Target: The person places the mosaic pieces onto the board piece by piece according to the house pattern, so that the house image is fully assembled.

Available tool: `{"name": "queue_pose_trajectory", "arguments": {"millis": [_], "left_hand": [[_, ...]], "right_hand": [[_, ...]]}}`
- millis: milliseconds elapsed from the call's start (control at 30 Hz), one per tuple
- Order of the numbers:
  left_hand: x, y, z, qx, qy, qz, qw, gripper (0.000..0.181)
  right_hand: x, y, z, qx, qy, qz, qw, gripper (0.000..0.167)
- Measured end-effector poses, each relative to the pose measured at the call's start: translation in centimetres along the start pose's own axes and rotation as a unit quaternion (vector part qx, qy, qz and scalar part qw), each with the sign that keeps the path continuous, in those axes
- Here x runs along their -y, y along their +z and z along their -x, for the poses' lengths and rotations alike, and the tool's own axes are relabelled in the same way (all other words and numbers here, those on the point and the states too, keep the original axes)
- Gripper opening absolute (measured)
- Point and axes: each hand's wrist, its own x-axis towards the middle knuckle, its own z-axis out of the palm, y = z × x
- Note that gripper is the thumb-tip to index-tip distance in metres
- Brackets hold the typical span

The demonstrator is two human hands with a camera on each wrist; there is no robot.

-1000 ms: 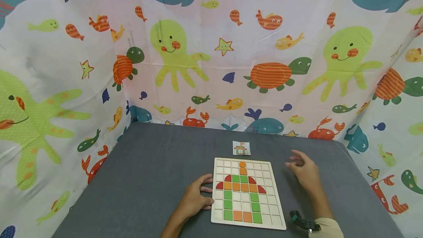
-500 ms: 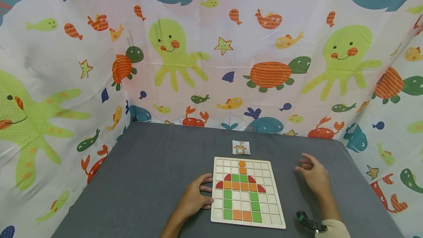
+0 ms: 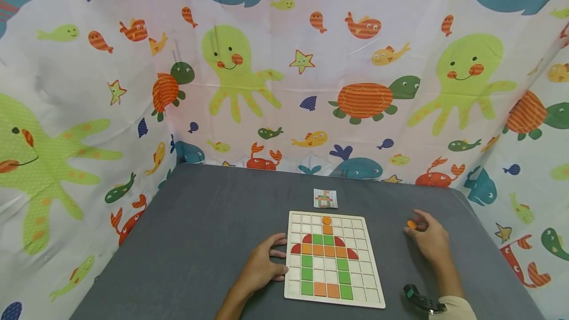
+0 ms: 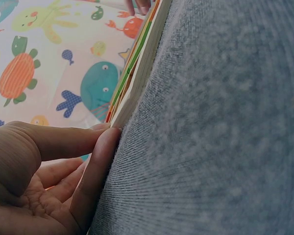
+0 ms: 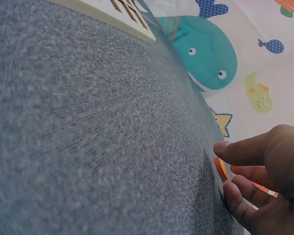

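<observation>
A cream wooden grid board (image 3: 364,280) lies on the table, with green, orange and red flat pieces forming a pattern and an orange disc (image 3: 326,220) at its top. My left hand (image 3: 261,266) touches the board's left edge; in the left wrist view the thumb and a finger, fairly straight, meet at the board's side (image 4: 137,88). Right of the board, my right hand (image 3: 430,239) pinches another orange disc (image 3: 412,224) between thumb and fingers. That disc (image 5: 221,169) shows edge-on in the right wrist view, partly hidden by the fingertips.
A small printed card (image 3: 325,198) with a coloured grid pattern lies just beyond the board. The grey table (image 3: 222,211) ends at a white curtain (image 3: 293,132) printed with sea animals. A dark band (image 3: 422,302) is on the right wrist.
My right hand has moved right, away from the board, and an orange disc now shows between its fingers. My left hand and the board stay in place.
</observation>
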Motion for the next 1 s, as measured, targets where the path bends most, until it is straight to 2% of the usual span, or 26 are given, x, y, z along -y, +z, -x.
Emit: {"name": "queue_pose_trajectory", "arguments": {"millis": [300, 500, 733, 1000], "left_hand": [[0.05, 0.02, -0.02, 0.002, 0.002, 0.002, 1.0000, 0.082], [0.14, 0.01, -0.02, 0.002, 0.002, 0.002, 1.0000, 0.082], [0.14, 0.00, -0.01, 0.000, -0.001, 0.003, 1.0000, 0.082], [0.08, -0.04, -0.01, 0.001, -0.001, 0.002, 1.0000, 0.082]], "right_hand": [[-0.13, -0.05, 0.02, -0.001, -0.025, 0.032, 0.9992, 0.057], [-0.07, -0.05, 0.07, -0.002, -0.029, 0.034, 0.9990, 0.055], [-0.21, -0.09, 0.02, 0.003, -0.026, 0.040, 0.9989, 0.060], [-0.10, 0.36, 0.19, -0.001, -0.047, 0.037, 0.9982, 0.066]]}}
